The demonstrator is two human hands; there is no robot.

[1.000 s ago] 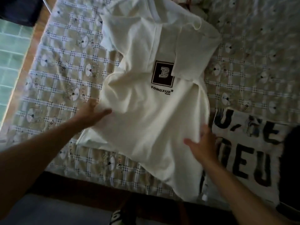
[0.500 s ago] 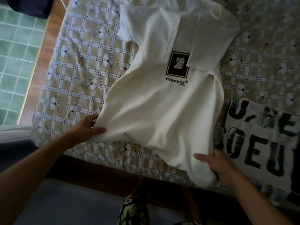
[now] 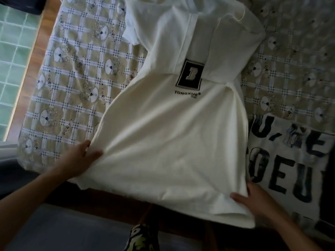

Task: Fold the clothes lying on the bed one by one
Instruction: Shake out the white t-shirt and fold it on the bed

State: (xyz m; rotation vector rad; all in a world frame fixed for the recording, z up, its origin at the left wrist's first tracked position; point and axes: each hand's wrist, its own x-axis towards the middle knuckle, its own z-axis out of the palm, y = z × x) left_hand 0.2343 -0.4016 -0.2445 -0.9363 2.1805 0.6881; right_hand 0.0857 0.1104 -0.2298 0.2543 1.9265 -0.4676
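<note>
A cream-white polo shirt [image 3: 168,134] with a dark square logo on its chest lies on the checked bed sheet [image 3: 76,84], collar away from me, both sleeves folded in over the front. Its hem hangs over the near edge of the bed. My left hand [image 3: 79,156] grips the shirt's lower left corner, thumb on top of the cloth. My right hand [image 3: 257,198] grips the lower right corner of the hem, with the fingers tucked under the fabric.
A white garment with big dark letters [image 3: 293,160] lies on the bed right of the shirt. Something dark [image 3: 328,178] sits at the far right edge. A wooden bed frame [image 3: 30,69] and green tiled floor [image 3: 12,51] run along the left. My patterned shoe [image 3: 139,238] shows below.
Both hands have gone from the shirt's sides down to its lower corners and taken hold of them. The hem now stretches wider between them, and the view has moved closer.
</note>
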